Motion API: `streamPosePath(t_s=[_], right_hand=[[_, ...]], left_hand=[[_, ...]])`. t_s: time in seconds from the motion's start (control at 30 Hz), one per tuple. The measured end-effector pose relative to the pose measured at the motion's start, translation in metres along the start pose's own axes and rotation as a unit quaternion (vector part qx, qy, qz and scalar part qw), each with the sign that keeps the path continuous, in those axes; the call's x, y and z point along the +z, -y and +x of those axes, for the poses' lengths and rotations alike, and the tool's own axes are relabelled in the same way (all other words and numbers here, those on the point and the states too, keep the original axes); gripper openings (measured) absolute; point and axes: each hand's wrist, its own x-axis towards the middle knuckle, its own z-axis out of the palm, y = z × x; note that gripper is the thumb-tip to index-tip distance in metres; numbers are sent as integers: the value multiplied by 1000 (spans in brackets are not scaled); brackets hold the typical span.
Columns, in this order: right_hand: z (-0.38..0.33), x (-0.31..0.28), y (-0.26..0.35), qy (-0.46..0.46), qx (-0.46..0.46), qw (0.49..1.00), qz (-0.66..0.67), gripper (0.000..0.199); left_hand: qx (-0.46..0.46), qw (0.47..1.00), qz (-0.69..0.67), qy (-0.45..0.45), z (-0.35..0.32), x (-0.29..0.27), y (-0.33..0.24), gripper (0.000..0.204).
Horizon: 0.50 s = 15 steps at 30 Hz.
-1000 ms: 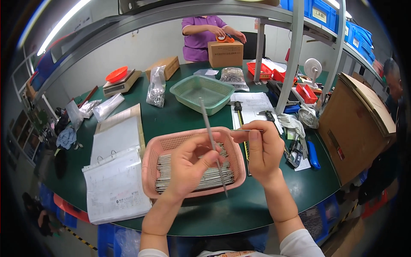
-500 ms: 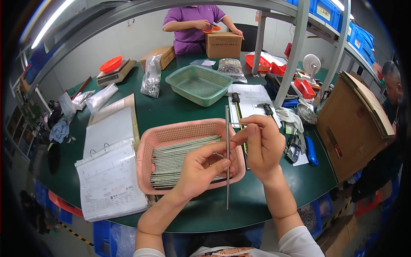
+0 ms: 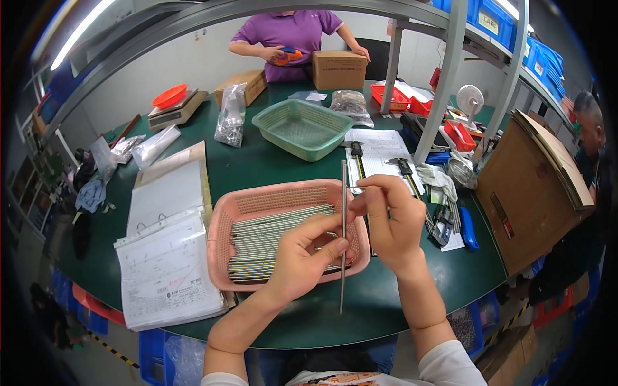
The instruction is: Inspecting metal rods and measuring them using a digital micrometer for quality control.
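A grey metal rod (image 3: 343, 257) stands before a pink perforated basket (image 3: 257, 204) of silvery-grey rods (image 3: 270, 241). At eleven o'clock a pale green mesh basket (image 3: 302, 128) sits on the dark green table (image 3: 244, 167). At nine o'clock lies a white binder (image 3: 164, 257); at ten, an orange-red dish (image 3: 170, 96). At one o'clock is a brown cardboard box (image 3: 339, 69).

A brown cardboard box (image 3: 339, 69) stands far beyond the grip — a smaller one (image 3: 243, 87) left of it, clear bags (image 3: 230, 116) nearby.
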Motion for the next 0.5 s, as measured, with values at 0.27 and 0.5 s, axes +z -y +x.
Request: streamPosePath(t_s=[0.27, 0.5], right_hand=[[0, 3, 1, -69, -9, 993, 97, 7], [-2, 3, 2, -45, -16, 997, 58, 7]], left_hand=[[-36, 999, -5, 7, -1, 3, -1, 34], [-27, 1000, 7, 15, -2, 3, 3, 34]])
